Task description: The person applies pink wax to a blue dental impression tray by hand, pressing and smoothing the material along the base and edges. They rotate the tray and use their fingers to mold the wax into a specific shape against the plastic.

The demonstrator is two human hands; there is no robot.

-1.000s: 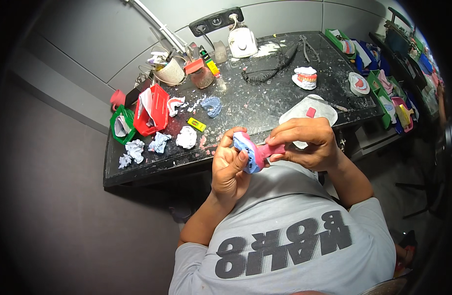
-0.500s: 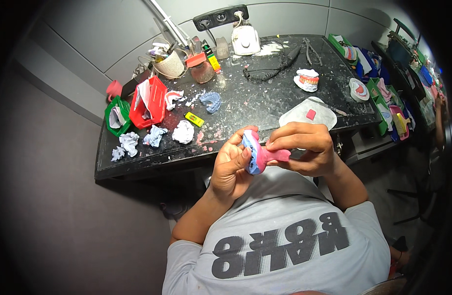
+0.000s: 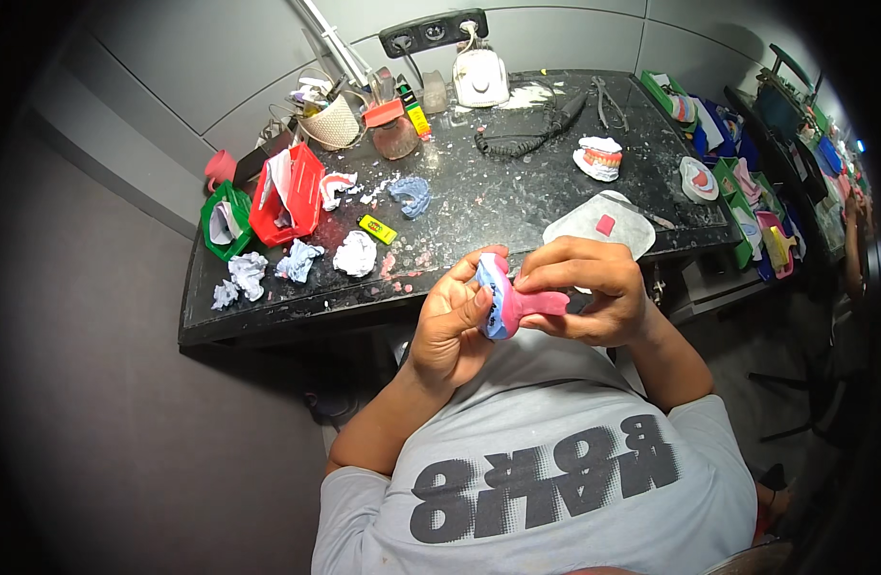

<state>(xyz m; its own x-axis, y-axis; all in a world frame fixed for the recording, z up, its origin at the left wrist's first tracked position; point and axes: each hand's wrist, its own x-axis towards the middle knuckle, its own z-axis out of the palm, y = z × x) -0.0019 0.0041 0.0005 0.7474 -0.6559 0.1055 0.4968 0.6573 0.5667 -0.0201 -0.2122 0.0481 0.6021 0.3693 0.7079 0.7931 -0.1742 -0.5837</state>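
My left hand [image 3: 442, 333] grips a blue plaster dental model [image 3: 492, 322] by its base, in front of my chest. Soft pink sheet material [image 3: 543, 304], probably dental wax, lies against the model's other face and sticks out to the right like a flap. My right hand [image 3: 608, 292] has this pink sheet between its thumb and fingers, pressed close to the model. Dark marks show on the blue side. Just beyond my right hand, a pale flat plate [image 3: 570, 228] on the bench carries a small pink piece [image 3: 605, 225].
A toothed plaster model [image 3: 598, 159] stands at the back right, near pliers [image 3: 608, 103] and a corded handpiece [image 3: 567, 113]. Leftward are a blue arch cast [image 3: 411, 196], a yellow lighter [image 3: 377, 230], crumpled white lumps [image 3: 355, 254], and red [image 3: 309, 196] and green [image 3: 217, 213] bins.
The view has shifted very slightly. Both hands keep hold of the model and pink sheet, with only a slight movement of my right fingers along the pink material.
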